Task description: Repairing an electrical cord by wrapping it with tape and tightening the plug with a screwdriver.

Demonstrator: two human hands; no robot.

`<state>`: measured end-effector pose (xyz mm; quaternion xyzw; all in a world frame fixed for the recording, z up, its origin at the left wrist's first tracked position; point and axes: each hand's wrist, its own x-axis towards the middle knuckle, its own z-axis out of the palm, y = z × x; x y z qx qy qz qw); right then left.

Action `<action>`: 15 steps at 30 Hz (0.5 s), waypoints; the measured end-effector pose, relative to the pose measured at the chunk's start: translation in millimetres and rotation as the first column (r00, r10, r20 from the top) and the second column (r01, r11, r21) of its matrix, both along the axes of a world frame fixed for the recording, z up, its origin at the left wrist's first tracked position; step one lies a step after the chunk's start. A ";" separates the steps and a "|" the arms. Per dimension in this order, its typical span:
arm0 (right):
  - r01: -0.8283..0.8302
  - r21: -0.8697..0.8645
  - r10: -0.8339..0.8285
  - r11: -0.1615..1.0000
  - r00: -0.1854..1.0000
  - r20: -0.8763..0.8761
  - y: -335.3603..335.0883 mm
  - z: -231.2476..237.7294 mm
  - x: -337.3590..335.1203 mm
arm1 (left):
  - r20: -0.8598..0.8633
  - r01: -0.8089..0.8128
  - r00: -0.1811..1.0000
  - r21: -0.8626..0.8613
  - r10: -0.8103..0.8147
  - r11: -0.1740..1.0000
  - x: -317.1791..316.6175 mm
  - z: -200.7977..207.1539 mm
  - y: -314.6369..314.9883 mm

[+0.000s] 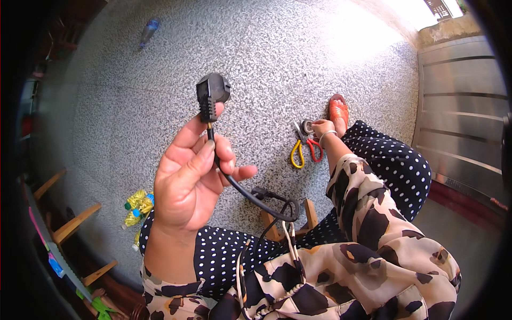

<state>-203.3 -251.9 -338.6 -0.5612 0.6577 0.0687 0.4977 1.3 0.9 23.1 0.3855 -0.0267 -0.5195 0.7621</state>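
My left hand (186, 176) is raised at centre left, its thumb and fingers pinching a black power cord (240, 186) just below its plug. The black plug (213, 90) points up and away, with a small brownish strip of the cord showing under its ribbed neck. From there the cord curves down to my lap, where it loops. Far out to the right, my right hand (323, 128) reaches down to the floor, fingers closed on the edge of a dark roll of tape (307, 127). Scissors (304, 145) with one yellow and one red handle lie beside it.
Wooden stool legs (311, 213) stand between my knees, near another black connector (260, 193). Several yellow-filled bottles (140, 205) lie at left. A blue-capped clear bottle (149, 33) lies far off on the speckled floor. A metal door (464, 106) closes the right side.
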 end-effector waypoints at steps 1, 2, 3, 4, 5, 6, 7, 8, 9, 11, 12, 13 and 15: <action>-0.057 -0.057 0.051 0.997 0.993 -0.103 3.0 -4.6 5.6 | -0.012 0.008 1.000 -0.012 -0.008 1.000 1.2 -0.9 -1.5; -0.129 -0.096 0.114 0.987 0.983 -0.145 5.6 -7.1 8.5 | -0.022 0.020 1.000 -0.026 -0.020 0.999 2.2 -1.6 -3.1; -0.192 -0.129 0.157 0.973 0.957 -0.244 8.0 -9.3 11.8 | -0.027 0.038 0.999 -0.057 -0.039 0.998 4.0 -2.8 -4.6; -0.186 -0.140 0.141 0.973 0.949 -0.281 10.0 -11.0 13.1 | -0.057 -0.007 0.998 -0.048 0.004 0.999 4.5 -3.8 -6.1; -0.225 -0.156 0.176 0.962 0.944 -0.279 11.6 -12.8 13.6 | -0.076 -0.004 0.997 -0.031 0.002 1.000 5.4 -3.9 -6.6; -0.264 -0.166 0.200 0.950 0.925 -0.322 12.4 -15.6 14.2 | -0.093 -0.003 0.996 -0.013 0.002 1.000 6.6 -3.9 -6.7; -0.314 -0.149 0.248 0.938 0.905 -0.346 13.4 -18.3 13.6 | -0.106 -0.009 0.994 -0.014 0.008 1.000 8.1 -4.6 -6.8; -0.360 -0.101 0.311 0.928 0.893 -0.327 13.1 -21.8 14.8 | -0.144 -0.015 0.990 -0.020 0.012 1.000 9.0 -5.8 -6.9; -0.440 -0.092 0.395 0.893 0.866 -0.308 13.6 -23.4 13.7 | -0.155 -0.011 0.988 -0.032 0.006 0.999 10.3 -8.0 -6.8; -0.538 -0.160 0.471 0.827 0.820 -0.326 11.6 -24.0 19.2 | -0.119 -0.025 0.992 0.051 0.031 0.998 12.2 -13.5 -7.6; -0.495 -0.187 0.408 0.849 0.837 -0.364 9.9 -20.5 25.7 | -0.116 -0.032 0.992 0.080 0.041 0.996 13.2 -15.4 -7.7; -0.544 -0.212 0.448 0.812 0.813 -0.371 5.8 -13.1 33.7 | -0.093 -0.009 0.995 0.120 0.021 0.993 14.7 -16.2 -6.6; -0.520 -0.191 0.469 0.832 0.845 -0.259 -2.8 16.3 55.2 | -0.105 0.006 0.994 0.101 0.004 0.995 13.7 -17.6 -6.3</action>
